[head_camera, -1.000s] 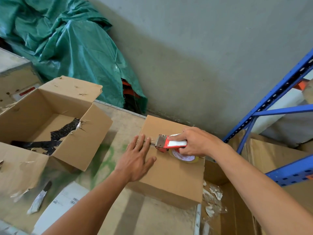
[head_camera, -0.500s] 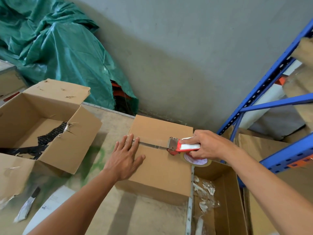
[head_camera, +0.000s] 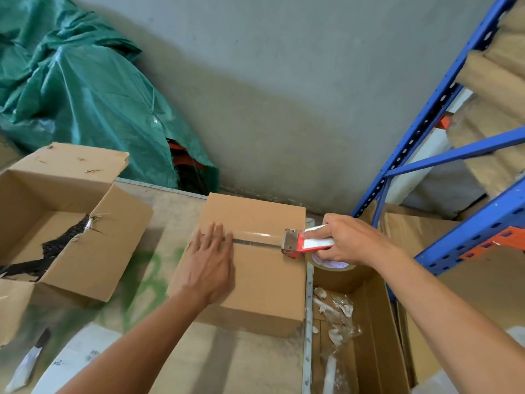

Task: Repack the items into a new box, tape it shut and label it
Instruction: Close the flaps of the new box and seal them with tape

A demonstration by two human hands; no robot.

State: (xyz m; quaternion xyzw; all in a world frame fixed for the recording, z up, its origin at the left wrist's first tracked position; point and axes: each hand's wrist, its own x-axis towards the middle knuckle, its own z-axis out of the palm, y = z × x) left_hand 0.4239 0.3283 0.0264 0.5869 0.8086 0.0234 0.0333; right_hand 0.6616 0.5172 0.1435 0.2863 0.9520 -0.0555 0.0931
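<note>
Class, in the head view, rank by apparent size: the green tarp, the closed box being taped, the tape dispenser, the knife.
1. green tarp
2. closed box
3. tape dispenser and knife: similar, unsure.

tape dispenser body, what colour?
Red tape dispenser with a white panel and metal blade; head view.

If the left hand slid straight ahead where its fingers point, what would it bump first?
Probably nothing on the closed box: the left hand points across the tape strip toward the box's far edge, then the wall.
</note>
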